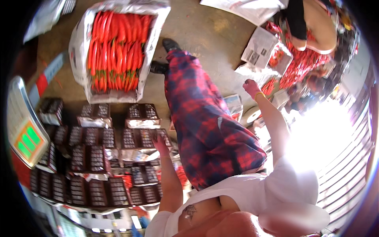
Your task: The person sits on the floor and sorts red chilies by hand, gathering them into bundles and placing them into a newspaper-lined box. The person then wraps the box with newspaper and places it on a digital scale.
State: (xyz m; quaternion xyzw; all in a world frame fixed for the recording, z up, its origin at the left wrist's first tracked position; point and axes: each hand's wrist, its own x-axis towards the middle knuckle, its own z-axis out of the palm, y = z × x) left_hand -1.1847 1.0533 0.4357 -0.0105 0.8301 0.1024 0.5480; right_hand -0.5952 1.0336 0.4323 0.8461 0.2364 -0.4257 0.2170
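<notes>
My left hand [160, 142] is low at the left, over or against the edge of a dark brown slatted plastic crate [145, 138]; its fingers are blurred and contact is unclear. My right hand [251, 88] hangs out to the right with curled fingers, nothing visible in it, a yellow band at its wrist. Ahead to the left stands a newspaper-lined box [77, 56] holding rows of long red chilli peppers [117, 56] with green stems. Near my right hand, an open newspaper-lined container [281, 60] holds some red chillies.
Stacked brown crates [90, 158] fill the lower left. A scale-like device [28, 124] stands at far left. Another person's bare limb [319, 26] is at upper right, beside a large heap of red chillies [305, 66]. Newspaper [245, 9] lies at the top. Strong glare covers the right side.
</notes>
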